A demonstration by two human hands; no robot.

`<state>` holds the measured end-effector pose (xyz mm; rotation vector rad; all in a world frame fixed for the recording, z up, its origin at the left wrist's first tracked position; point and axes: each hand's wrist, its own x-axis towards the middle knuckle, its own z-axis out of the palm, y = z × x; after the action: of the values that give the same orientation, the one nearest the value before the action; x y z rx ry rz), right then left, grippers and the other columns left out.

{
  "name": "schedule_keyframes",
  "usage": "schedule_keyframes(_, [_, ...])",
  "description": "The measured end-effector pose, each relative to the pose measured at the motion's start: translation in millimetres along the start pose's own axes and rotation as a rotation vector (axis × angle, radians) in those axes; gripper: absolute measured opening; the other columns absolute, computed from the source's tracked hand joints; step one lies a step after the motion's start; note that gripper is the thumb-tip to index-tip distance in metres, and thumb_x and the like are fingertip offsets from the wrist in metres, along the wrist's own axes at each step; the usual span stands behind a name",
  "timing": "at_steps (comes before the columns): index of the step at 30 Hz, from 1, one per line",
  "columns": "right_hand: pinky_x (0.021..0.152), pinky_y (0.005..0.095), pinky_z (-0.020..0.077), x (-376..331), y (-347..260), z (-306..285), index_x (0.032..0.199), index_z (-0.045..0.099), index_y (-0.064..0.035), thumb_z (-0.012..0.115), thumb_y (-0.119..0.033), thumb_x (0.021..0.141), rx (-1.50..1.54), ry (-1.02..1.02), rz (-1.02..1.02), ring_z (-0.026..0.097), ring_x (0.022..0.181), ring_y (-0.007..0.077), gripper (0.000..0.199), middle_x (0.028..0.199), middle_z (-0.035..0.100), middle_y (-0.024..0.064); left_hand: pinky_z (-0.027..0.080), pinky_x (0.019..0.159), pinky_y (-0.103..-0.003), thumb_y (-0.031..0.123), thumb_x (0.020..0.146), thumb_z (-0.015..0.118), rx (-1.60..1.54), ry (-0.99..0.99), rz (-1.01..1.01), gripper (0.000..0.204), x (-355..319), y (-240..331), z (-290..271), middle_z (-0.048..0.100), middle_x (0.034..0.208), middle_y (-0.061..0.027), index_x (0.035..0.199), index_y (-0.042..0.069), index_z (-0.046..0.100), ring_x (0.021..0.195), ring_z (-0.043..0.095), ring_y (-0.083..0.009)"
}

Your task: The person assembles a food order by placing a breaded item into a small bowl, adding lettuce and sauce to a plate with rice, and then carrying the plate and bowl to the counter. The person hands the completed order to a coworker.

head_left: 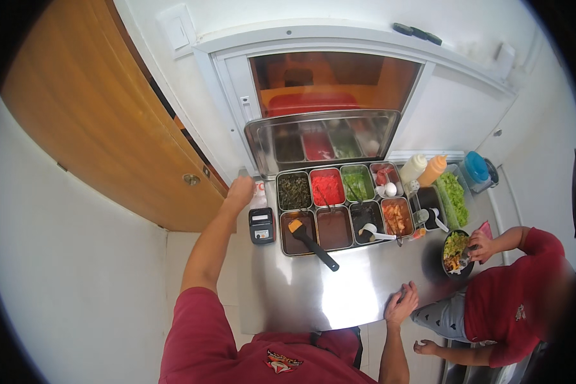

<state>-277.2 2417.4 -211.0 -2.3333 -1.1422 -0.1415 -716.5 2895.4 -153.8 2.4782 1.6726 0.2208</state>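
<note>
Left hand [239, 192] gripping half-hidden bottle [257, 195]; right hand [401, 303] flat on counter [326, 288]

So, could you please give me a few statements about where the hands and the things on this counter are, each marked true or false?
1. The left hand reaches to the small printer area at the counter's far left. True.
2. The right hand grips the black spatula. False: it rests flat on the steel counter, apart from the spatula.
3. The spatula lies with its head in a brown sauce pan. True.
4. The lid over the ingredient pans is shut. False: it stands raised behind them.
5. A co-worker's hand is at a dark bowl of food on the right. True.
</note>
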Motion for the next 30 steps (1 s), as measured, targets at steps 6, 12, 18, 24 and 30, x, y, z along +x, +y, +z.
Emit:
schedule_keyframes(6, [0.113,0.0512,0.0328,1,0,-1,0.126,0.061,-0.0045,0.056,-0.014,0.092,-0.040,-0.003,-0.003,0.048,0.134,0.0384,0.035,0.145,0.055,0.0192,0.057,0.085,-0.053,0.007,0.085,0.067,-0.043,0.022,-0.041,0.013,4,7,18,0.072,0.088,-0.0282,0.081,0.000,0.077,0.090,0.071,-0.0459])
schedule_keyframes(12, [0.113,0.0491,0.0324,2,0,1,0.124,0.061,-0.0054,0.053,-0.018,0.094,-0.060,0.013,-0.013,0.048,0.134,0.0366,0.033,0.146,0.054,0.0158,0.056,0.088,-0.052,0.000,0.081,0.068,-0.076,-0.049,0.010,0.029,-3,4,6,0.073,0.093,-0.0235,0.109,0.006,0.072,0.097,0.071,-0.0440])
schedule_keyframes(18, [0.114,0.0488,0.0316,3,0,0,0.124,0.061,-0.0049,0.053,-0.017,0.094,-0.053,-0.019,0.011,0.048,0.134,0.0373,0.034,0.147,0.054,0.0164,0.055,0.094,-0.050,-0.005,0.081,0.068,-0.101,-0.156,0.310,0.052,2,-7,-22,0.068,0.115,-0.0206,0.130,0.010,0.059,0.111,0.066,-0.0409])
schedule_keyframes(24, [0.114,0.0514,0.0311,6,-3,-1,0.124,0.060,-0.0035,0.053,-0.015,0.092,-0.043,-0.023,0.014,0.047,0.134,0.0392,0.035,0.144,0.054,0.0200,0.054,0.097,-0.048,-0.008,0.073,0.070,-0.063,-0.333,0.383,0.065,14,-8,-19,0.066,0.119,-0.0165,0.133,0.012,0.057,0.116,0.065,-0.0378])
schedule_keyframes(30, [0.115,0.0514,0.0299,6,-6,-3,0.124,0.060,-0.0036,0.053,-0.015,0.092,-0.061,-0.063,0.045,0.045,0.135,0.0391,0.035,0.145,0.053,0.0200,0.054,0.098,-0.044,-0.011,0.073,0.067,-0.306,-0.227,0.340,0.058,15,-12,-26,0.070,0.120,-0.0129,0.127,0.010,0.064,0.117,0.065,-0.0343])
